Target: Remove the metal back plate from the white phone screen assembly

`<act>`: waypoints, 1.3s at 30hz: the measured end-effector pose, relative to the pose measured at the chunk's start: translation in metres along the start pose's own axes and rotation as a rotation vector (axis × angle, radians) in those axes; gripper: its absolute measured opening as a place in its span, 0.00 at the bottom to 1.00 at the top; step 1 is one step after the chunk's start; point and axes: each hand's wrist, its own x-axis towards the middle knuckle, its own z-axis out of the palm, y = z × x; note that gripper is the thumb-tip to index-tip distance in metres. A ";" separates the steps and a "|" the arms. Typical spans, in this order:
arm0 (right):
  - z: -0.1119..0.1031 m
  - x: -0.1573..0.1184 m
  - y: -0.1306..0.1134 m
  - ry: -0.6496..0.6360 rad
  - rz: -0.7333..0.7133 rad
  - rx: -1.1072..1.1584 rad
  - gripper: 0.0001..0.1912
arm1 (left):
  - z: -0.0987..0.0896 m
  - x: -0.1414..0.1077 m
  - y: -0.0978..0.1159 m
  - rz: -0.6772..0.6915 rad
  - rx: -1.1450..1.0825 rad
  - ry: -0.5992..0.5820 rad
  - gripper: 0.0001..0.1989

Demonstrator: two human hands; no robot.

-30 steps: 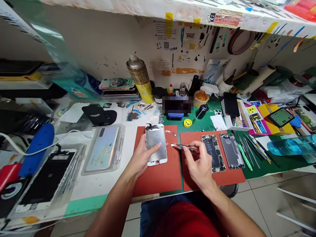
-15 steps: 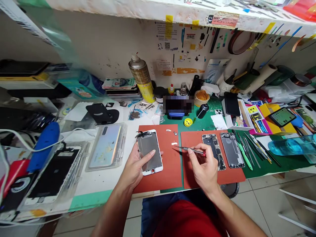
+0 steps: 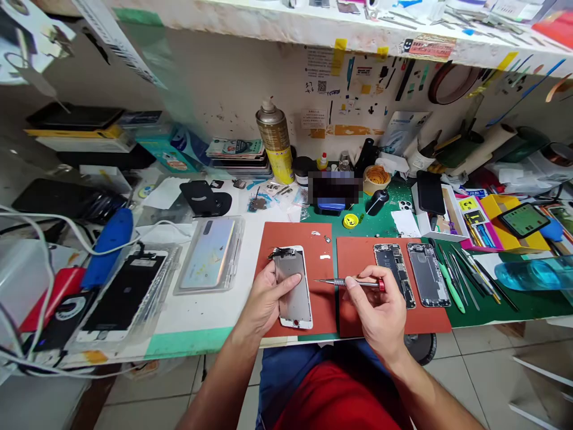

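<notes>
Screen (image 3: 295, 298), gripped in the left hand (image 3: 267, 298) over the left mat (image 3: 323, 316), has its long axis running nearly straight away from the person, cables (image 3: 281, 253) at the far end. The right hand (image 3: 380, 307) pinches a screwdriver (image 3: 335, 281), tip pointing left.

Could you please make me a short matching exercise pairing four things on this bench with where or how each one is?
Things:
1. White-framed rectangular phone panel
2. Slim grey metal tool with a red end
3. Tall yellow-and-gold metal spray can
4. Clear blue plastic bottle

Places or states:
A. lying on its side
B. held in the right hand
C. standing near the wall
D. held in the left hand

Pairs: 1-D, 2-B, 3-C, 4-A
</notes>
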 end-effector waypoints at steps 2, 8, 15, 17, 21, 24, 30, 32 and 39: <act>0.002 0.000 -0.002 -0.009 0.005 0.005 0.12 | -0.001 0.000 -0.003 0.001 -0.019 -0.004 0.23; 0.007 0.001 -0.005 -0.017 0.028 0.019 0.13 | -0.005 0.000 -0.008 0.011 -0.069 -0.058 0.28; 0.010 0.001 -0.007 -0.029 0.016 0.017 0.13 | -0.002 -0.002 -0.006 0.030 -0.077 -0.054 0.26; 0.011 0.001 -0.006 -0.028 0.019 0.001 0.14 | -0.001 -0.002 -0.005 0.029 -0.075 -0.052 0.25; 0.011 0.001 -0.004 -0.033 0.025 -0.007 0.14 | 0.000 -0.002 -0.004 0.019 -0.071 -0.052 0.26; 0.010 0.002 -0.003 -0.044 0.007 -0.029 0.13 | 0.001 -0.002 -0.004 0.007 -0.074 -0.049 0.28; 0.003 0.005 -0.002 -0.105 -0.109 -0.085 0.11 | 0.003 -0.003 -0.002 0.033 -0.058 -0.036 0.26; 0.003 0.007 -0.002 -0.104 -0.082 -0.083 0.13 | 0.004 -0.003 -0.001 0.041 -0.052 -0.043 0.25; 0.006 0.012 0.002 -0.078 -0.036 -0.060 0.16 | 0.007 -0.005 0.002 0.045 -0.050 -0.031 0.24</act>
